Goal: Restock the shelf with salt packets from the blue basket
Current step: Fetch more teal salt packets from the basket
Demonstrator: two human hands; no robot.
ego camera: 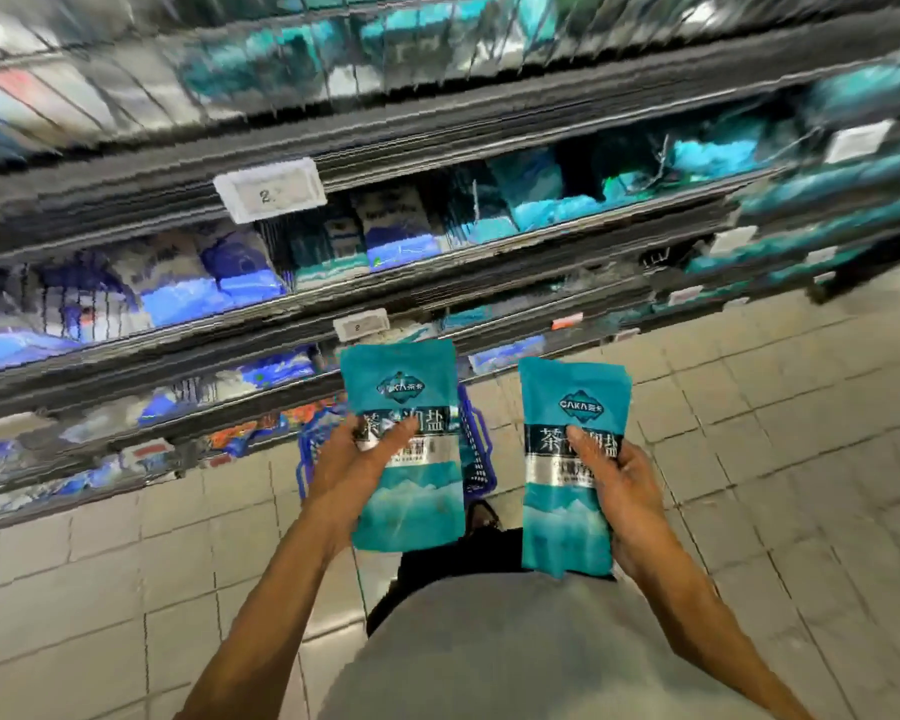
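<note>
Each hand holds one salt packet upright in front of the shelf. The left hand grips the left packet at its left edge, thumb across the printed front and fingers curled behind. The right hand grips the right packet at its right edge in the same way, thumb on the front panel. The two packets are apart, side by side, with the left one slightly higher.

Both packets are flat, rectangular pouches of glossy teal film. Each carries a dark diamond-shaped logo near the top, a dark band with large white characters across the middle, a silvery strip below it, and a pale mountain graphic on the lower half. The film shows light creases at the top corners.

The blue basket stands on the floor behind the left packet, just below the shelf; only parts of its slotted plastic wall and rim show. Its contents are hidden.

The shelf has dark, ribbed front rails in several tiers, heavily blurred. Teal packs and blue-and-white packs fill the tiers. White rectangular price tags clip onto the rails.

The floor is pale square tile with dark grout lines. A light shirt and a dark shoe appear below.
</note>
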